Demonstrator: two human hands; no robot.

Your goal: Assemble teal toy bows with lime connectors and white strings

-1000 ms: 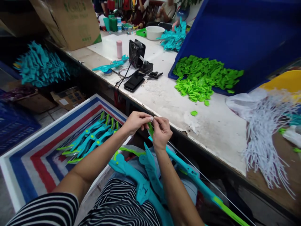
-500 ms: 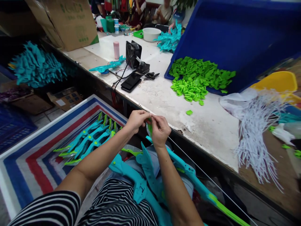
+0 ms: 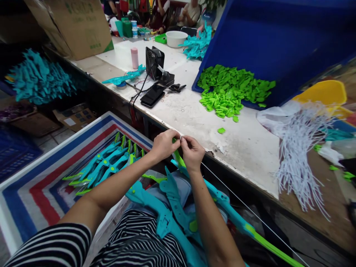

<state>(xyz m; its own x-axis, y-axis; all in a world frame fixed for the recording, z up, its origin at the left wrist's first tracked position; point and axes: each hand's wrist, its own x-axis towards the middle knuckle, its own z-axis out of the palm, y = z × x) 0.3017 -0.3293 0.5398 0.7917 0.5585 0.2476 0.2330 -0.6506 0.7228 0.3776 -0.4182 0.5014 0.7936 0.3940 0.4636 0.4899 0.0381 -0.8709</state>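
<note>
A turquoise plastic toy bow with green ends lies slantwise across my lap, beside other turquoise parts. My left hand is closed in a pinch at the bow's upper green tip. Close against it, my right hand pinches the end of a white string, a bit of which shows white between the fingertips. The string runs taut from there to the lower right, alongside the bow's other green limb. My fingers partly hide the upper tip.
Left of me, a striped lined tray holds several turquoise and green bows. On the table are a small black fan, a phone, white strings and a tipped blue bin spilling green pieces. People sit at the back.
Both hands stay together at the bow's tip, the right shifted slightly right. More of the green tip and a bit of white string now show between the fingers. The view has shifted slightly.
</note>
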